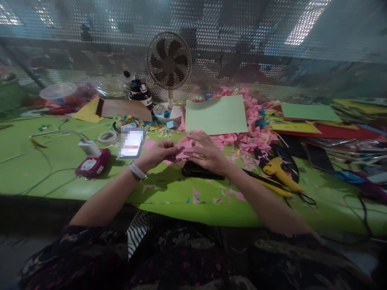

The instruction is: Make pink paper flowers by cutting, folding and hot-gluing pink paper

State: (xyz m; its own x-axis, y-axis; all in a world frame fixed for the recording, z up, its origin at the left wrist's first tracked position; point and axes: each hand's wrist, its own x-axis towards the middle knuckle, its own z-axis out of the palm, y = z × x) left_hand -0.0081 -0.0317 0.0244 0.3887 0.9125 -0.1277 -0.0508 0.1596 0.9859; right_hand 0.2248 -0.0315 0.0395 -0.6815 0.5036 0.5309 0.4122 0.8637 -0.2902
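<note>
The left hand [160, 154] and right hand [207, 152] pinched pink paper [185, 143], seemingly light and easily creased, best held at its left and right edges.

From where I stand, I see a long desk [48, 177] with a bright green, slightly shiny surface, which goes across almost the whole width. Behind it there rises a grey panel [226, 22], full of small round holes, and through it the space beyond appears only as blurred, dark shapes. Two bright patches of light, one upper left [7, 16] and one upper right [308, 22], shine through the holes. At the left a thin dark bar [22, 62] stands slanted. Below the desk, it is rather dark.
</note>
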